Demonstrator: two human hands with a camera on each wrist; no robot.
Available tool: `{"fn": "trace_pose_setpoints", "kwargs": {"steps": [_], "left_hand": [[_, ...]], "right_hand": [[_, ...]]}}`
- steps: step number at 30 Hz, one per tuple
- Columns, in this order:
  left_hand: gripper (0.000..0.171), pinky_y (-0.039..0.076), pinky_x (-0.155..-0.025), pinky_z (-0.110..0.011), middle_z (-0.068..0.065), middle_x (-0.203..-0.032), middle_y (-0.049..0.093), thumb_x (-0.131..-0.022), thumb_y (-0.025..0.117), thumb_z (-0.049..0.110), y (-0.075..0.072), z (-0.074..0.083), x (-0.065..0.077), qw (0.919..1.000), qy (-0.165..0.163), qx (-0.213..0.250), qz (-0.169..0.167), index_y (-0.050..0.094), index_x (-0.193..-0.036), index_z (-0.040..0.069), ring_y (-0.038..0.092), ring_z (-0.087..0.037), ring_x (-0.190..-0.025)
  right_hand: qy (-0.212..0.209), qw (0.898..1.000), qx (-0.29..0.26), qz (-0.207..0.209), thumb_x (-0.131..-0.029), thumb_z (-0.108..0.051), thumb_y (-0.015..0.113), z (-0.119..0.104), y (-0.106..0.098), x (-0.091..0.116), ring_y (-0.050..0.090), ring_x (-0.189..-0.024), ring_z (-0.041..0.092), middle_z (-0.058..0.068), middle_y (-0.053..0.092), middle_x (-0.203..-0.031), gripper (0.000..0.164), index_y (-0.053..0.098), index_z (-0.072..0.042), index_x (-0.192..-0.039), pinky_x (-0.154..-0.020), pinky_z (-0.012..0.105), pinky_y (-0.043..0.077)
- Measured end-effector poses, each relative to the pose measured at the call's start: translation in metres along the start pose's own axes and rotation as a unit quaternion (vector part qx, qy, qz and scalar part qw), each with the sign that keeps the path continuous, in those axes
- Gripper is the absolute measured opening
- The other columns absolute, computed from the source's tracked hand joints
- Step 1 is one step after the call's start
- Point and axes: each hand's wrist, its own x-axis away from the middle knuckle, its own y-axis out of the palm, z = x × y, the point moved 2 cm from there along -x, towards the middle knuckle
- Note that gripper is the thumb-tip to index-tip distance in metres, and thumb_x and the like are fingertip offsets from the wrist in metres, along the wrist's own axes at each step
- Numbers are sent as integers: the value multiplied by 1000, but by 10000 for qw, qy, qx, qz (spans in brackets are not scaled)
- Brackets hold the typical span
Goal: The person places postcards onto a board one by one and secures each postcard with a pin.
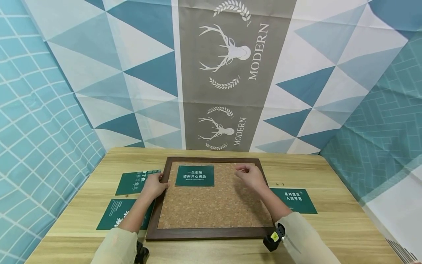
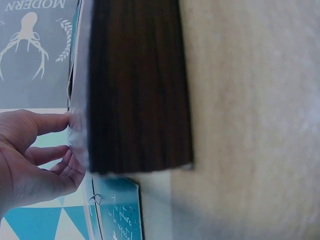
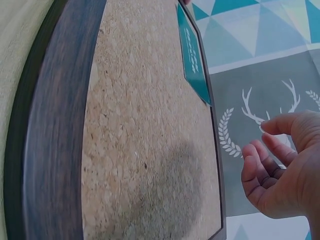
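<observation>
A brown-framed cork board (image 1: 217,205) lies on the table. On its upper left lies a green card (image 1: 194,176) with white lettering. My left hand (image 1: 153,186) rests at the board's left frame rail, the thumb reaching over the rail. In the left wrist view the fingers (image 2: 55,122) are at the frame's edge. Above the upper right of the cork is my right hand (image 1: 250,176), to the right of the card. Its thumb and index finger meet closely in the right wrist view, the other fingers (image 3: 257,165) curled; I cannot tell whether a small thing is between the tips.
Two green cards (image 1: 126,183) (image 1: 113,214) lie left of the board, partly behind the left arm. Another green card (image 1: 296,200) lies at the right, with a few tiny gold-coloured pieces (image 1: 280,184) just above it. A patterned cloth (image 1: 227,73) hangs behind the table.
</observation>
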Motion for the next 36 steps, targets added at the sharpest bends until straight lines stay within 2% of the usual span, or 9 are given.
{"fn": "trace_pose_setpoints", "kwargs": {"steps": [4,9,13,18,26,36], "left_hand": [[58,50,-85,-49,-35,-132,44,-91,58,11,0,0,0,10000,-22,12,-20,33,-138,-13,51,-46,-113],[58,49,-85,-49,-35,-131,44,-91,58,11,0,0,-1,10000,-1,13,-44,33,-138,-13,51,-46,-113],[58,49,-85,-49,-35,-131,44,-91,57,11,0,0,-1,10000,-7,-14,-46,33,-138,-13,50,-47,-114],[58,48,-87,-51,-36,-132,43,-91,57,12,0,0,-1,10000,-7,-25,-28,33,-138,-14,48,-47,-115],[58,48,-87,-51,-36,-132,43,-91,57,11,0,-1,-1,10000,-16,-7,-36,33,-138,-14,48,-47,-115],[58,49,-85,-50,-36,-131,44,-91,57,11,0,-1,-2,10000,-39,37,-36,33,-138,-13,49,-47,-114]], "right_hand": [[-42,10000,20,51,-89,-19,62,2,-4,1,60,-79,19,12,64,-98,25,66,-3,-109,-63,26,48],[-127,9998,-84,146,-89,-17,62,2,-8,2,57,-75,18,13,63,-93,25,66,-1,-107,-61,26,47],[-66,9998,-85,144,-89,-17,61,3,-11,3,55,-73,16,12,62,-92,26,65,0,-109,-59,25,45],[34,9998,-56,208,-89,-17,61,5,-15,4,57,-75,21,12,63,-92,23,66,-2,-107,-60,26,45],[138,9996,-130,203,-91,-18,59,9,-24,5,61,-81,30,13,61,-91,27,63,0,-112,-67,40,51],[221,9994,-135,210,-91,-19,58,10,-36,6,61,-87,36,10,59,-90,30,63,0,-115,-68,40,51]]}}
